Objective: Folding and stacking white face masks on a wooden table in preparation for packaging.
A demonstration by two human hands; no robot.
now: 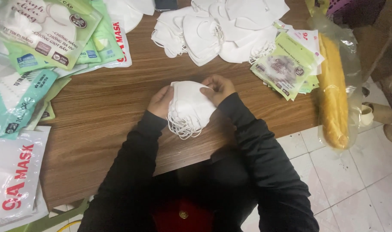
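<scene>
A small stack of folded white face masks (189,105) is held between both hands just above the wooden table (105,107), ear loops dangling toward me. My left hand (160,102) grips the stack's left edge. My right hand (219,88) pinches its upper right corner. Both arms wear black sleeves.
A heap of loose white masks (217,30) lies at the table's far side. Green printed packets (286,68) sit to the right, more green and clear mask bags (37,38) to the left. A long bread loaf in clear plastic (333,94) overhangs the right edge above a tiled floor.
</scene>
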